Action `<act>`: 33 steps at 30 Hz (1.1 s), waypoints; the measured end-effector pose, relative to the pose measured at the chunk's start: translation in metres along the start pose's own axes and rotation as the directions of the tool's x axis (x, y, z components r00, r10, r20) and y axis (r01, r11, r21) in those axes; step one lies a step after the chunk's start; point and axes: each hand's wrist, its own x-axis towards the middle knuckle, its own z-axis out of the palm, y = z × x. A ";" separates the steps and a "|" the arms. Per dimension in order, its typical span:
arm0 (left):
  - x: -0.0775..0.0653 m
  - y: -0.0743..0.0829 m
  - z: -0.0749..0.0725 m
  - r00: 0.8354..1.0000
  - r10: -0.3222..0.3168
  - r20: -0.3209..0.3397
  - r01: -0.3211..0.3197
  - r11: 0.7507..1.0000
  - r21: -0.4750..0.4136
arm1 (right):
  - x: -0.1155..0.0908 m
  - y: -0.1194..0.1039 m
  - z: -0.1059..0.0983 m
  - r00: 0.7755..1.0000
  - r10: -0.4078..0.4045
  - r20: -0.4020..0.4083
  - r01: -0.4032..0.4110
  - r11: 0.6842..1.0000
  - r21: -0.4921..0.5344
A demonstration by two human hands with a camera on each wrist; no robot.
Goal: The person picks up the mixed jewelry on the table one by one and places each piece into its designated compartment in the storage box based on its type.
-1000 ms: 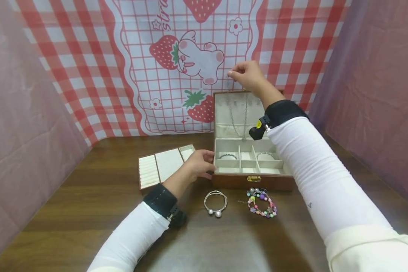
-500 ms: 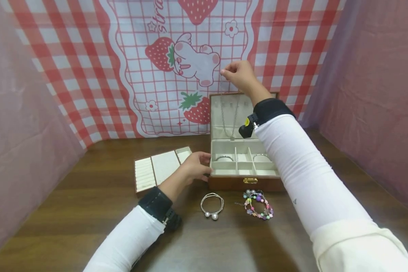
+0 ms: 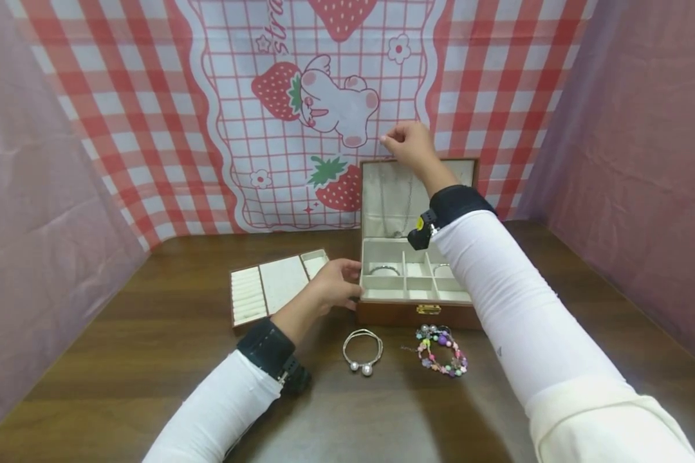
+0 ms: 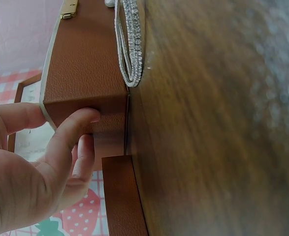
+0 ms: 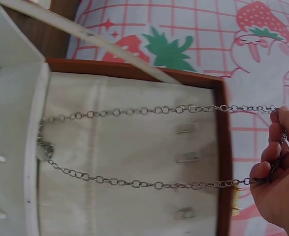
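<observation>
An open brown jewelry box (image 3: 390, 313) with pale lining stands at the table's back, its lid (image 3: 372, 209) upright. My left hand (image 3: 336, 283) holds its left front corner; in the left wrist view one fingertip touches the rim and other fingers bear on the leather side. Above the lid, my right hand (image 3: 414, 149) pinches a silver chain necklace (image 5: 135, 184). The chain hangs as a long loop before the lining, its blurred pendant (image 5: 45, 150) at the bottom by the compartments. Small hooks (image 5: 187, 157) line the inside of the lid near its top edge.
Left of the box lies a tray insert (image 3: 284, 281) with ring rolls. In front are a silver bracelet (image 3: 362, 368) with pearl-like beads and a colourful beaded bracelet (image 3: 443, 370). Another bracelet (image 3: 385, 268) sits in a compartment. A strawberry-print cloth (image 3: 307, 193) hangs behind.
My right hand has come down a little and slightly left, lowering the necklace closer to the lid. The left hand keeps its place at the box's corner.
</observation>
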 end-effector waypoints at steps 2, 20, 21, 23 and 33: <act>0.000 0.000 0.000 1.000 0.000 0.001 0.000 1.000 -0.003 | -0.002 0.005 0.004 1.000 0.012 0.002 -0.012 1.000 -0.013; -0.002 -0.001 0.001 1.000 0.006 -0.015 -0.006 1.000 -0.018 | -0.013 0.024 0.031 0.985 -0.155 0.070 0.168 0.838 -0.519; -0.002 0.000 0.001 1.000 0.005 -0.014 -0.005 1.000 -0.020 | -0.013 0.024 0.031 0.983 -0.170 0.066 0.179 0.823 -0.539; -0.002 0.000 0.000 1.000 0.003 -0.009 -0.003 1.000 -0.020 | -0.015 0.025 0.033 0.980 -0.191 0.052 0.188 0.812 -0.552; 0.001 0.000 -0.001 1.000 -0.001 -0.007 0.001 1.000 -0.021 | -0.016 0.033 0.037 0.977 -0.215 0.003 0.181 0.815 -0.551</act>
